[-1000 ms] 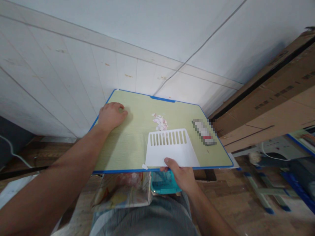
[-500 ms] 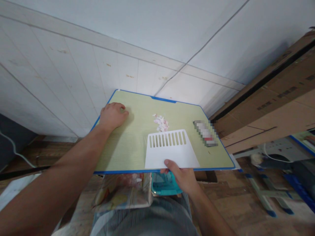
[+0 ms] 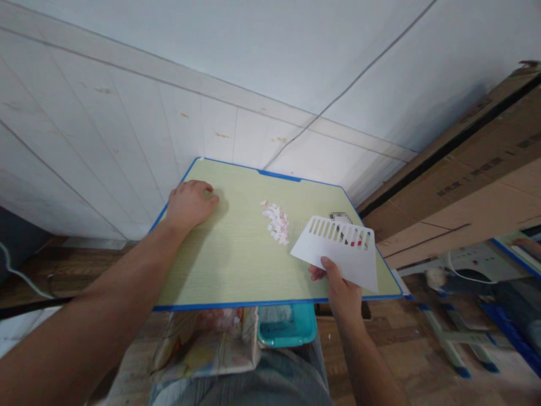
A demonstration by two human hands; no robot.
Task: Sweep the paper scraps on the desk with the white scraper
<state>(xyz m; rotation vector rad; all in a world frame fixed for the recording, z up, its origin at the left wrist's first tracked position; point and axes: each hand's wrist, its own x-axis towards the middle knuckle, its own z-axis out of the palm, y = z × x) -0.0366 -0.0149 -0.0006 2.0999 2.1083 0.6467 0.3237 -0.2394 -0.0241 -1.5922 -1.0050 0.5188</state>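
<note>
My right hand [image 3: 340, 285] grips a flat white plastic panel with a row of slots [image 3: 338, 248] by its near edge, thumb on top. The panel is tilted above the right side of a pale green tabletop with a blue rim [image 3: 236, 270]. Through its slots I see part of a dark-edged, pixelated flat object [image 3: 341, 217]. Left of the panel lies a small pile of white and pinkish scraps [image 3: 276, 223]. My left hand [image 3: 192, 202] rests on the tabletop near the left edge, fingers curled in; what they hold, if anything, is hidden.
Below the front edge are an open teal basket [image 3: 291, 341] and a patterned bag or box [image 3: 215, 349] by my lap. A panelled white wall [image 3: 220, 124] rises behind the table. Large cardboard boxes [image 3: 456, 186] stand on the right.
My right hand has moved the white slotted panel right and tilted it, away from the scraps and over the pixelated object. More of the scrap pile shows. My left hand stays nearly in place.
</note>
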